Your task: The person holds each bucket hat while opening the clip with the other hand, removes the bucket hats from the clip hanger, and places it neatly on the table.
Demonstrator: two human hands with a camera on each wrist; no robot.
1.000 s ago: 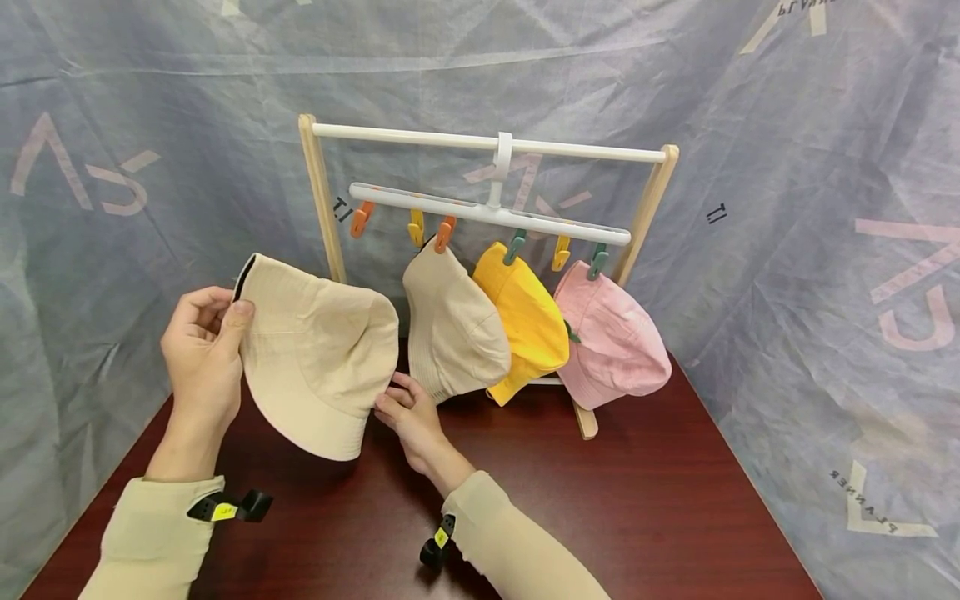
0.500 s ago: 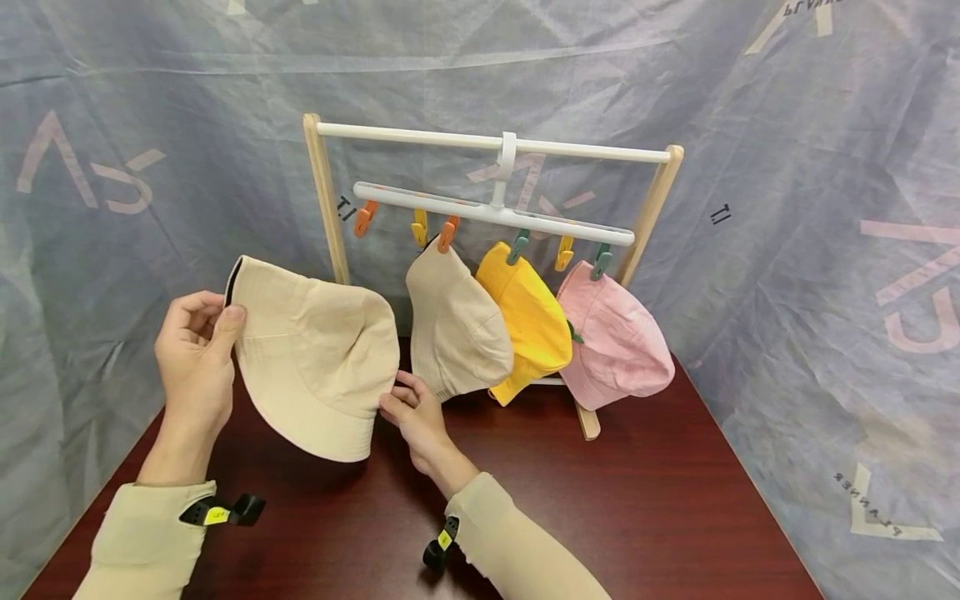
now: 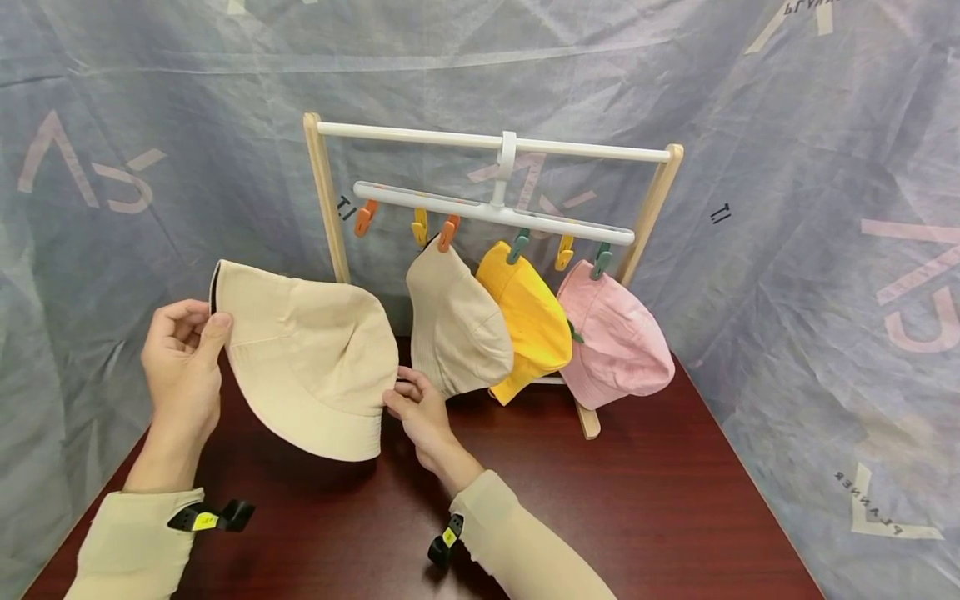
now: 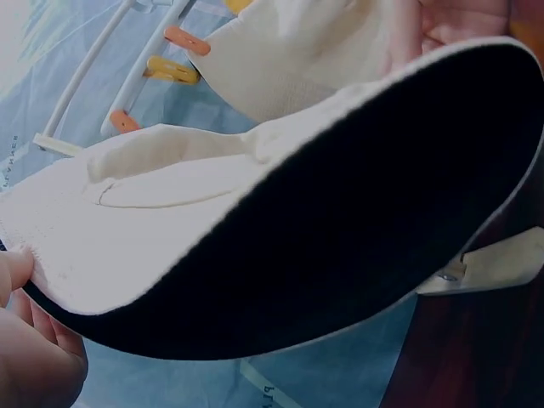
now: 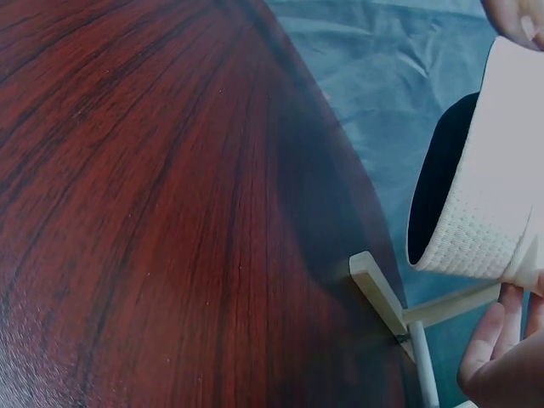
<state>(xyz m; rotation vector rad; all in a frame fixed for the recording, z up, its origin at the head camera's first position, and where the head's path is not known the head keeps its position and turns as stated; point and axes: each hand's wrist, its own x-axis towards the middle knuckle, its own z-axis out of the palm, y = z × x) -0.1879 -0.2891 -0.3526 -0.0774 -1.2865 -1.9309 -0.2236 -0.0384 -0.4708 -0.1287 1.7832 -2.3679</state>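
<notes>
Pinching cream hat (image 3: pixel 311 358) with left hand (image 3: pixel 180 367) and right hand (image 3: pixel 422 414), in front of left end of rack (image 3: pixel 412 135); could lose grip through uneven pull, or bump beige hat (image 3: pixel 459 329) on rack if swung.

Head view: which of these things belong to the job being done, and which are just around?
Likely part of the job:
cream hat, held by the left hand and right hand
white hanger with coloured clips
rack carrying it
beige hat, yellow hat, pink hat, all clipped up

Apparently just surroundings:
table
cloth backdrop
black wrist straps
</notes>
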